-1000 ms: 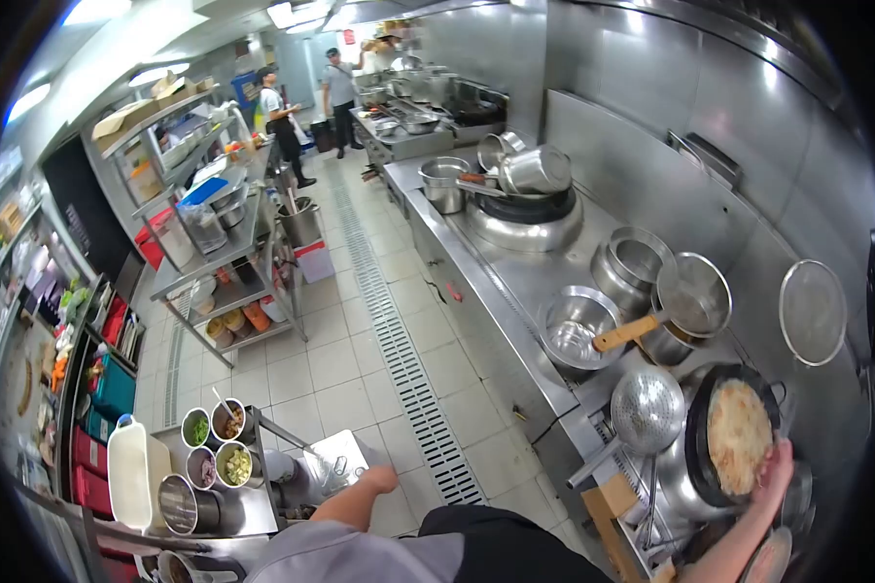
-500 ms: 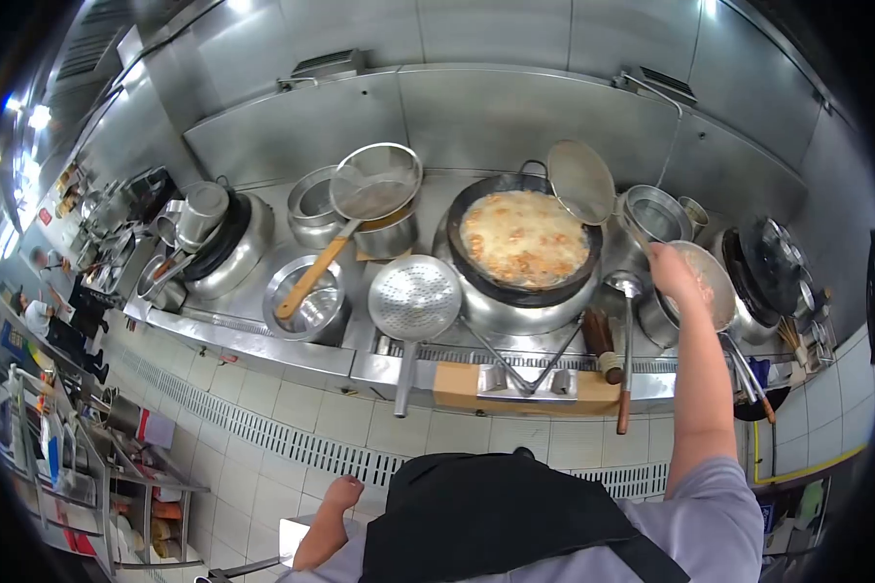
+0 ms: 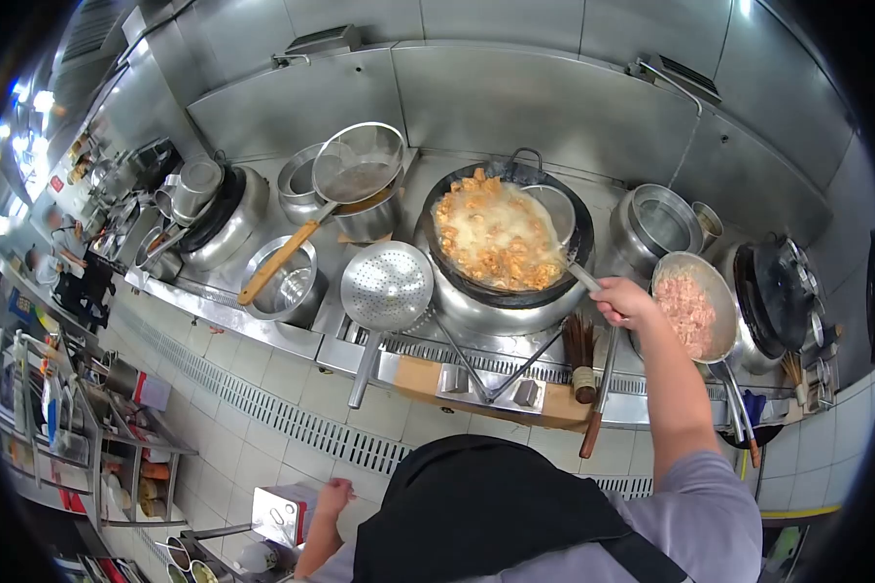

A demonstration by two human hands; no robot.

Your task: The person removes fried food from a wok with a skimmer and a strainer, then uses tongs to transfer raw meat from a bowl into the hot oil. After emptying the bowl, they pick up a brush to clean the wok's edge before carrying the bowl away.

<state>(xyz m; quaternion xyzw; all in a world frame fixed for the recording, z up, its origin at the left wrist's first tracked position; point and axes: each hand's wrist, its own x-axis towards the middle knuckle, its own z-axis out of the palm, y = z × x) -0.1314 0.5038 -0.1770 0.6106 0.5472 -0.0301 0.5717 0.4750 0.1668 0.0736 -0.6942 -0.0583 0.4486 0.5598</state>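
My right hand (image 3: 624, 301) is closed round the handle of a mesh skimmer (image 3: 552, 209), whose round head is dipped inside the wok (image 3: 581, 233) at its right side. Orange-brown fried pieces (image 3: 501, 233) bubble in foamy oil there, heaped toward the left and back of the wok. My left hand (image 3: 334, 497) hangs low beside my black apron, fingers curled, nothing visible in it. Right of my right forearm, a strainer (image 3: 695, 306) of raw, pale pink meat pieces rests over a pot. A ladle (image 3: 601, 394) and a bamboo brush (image 3: 581, 360) lie below my right hand.
A perforated skimmer (image 3: 387, 287) lies on the stove edge. Further left are a steel pot (image 3: 297, 282) and a wooden-handled sieve (image 3: 360, 165) over another pot. Water runs from a tap into a pot (image 3: 663, 219) at the back right. People stand far left.
My right hand has brought the skimmer from above the wok's back right down into it. The fried pieces are pushed up to the left. The view has shifted slightly.
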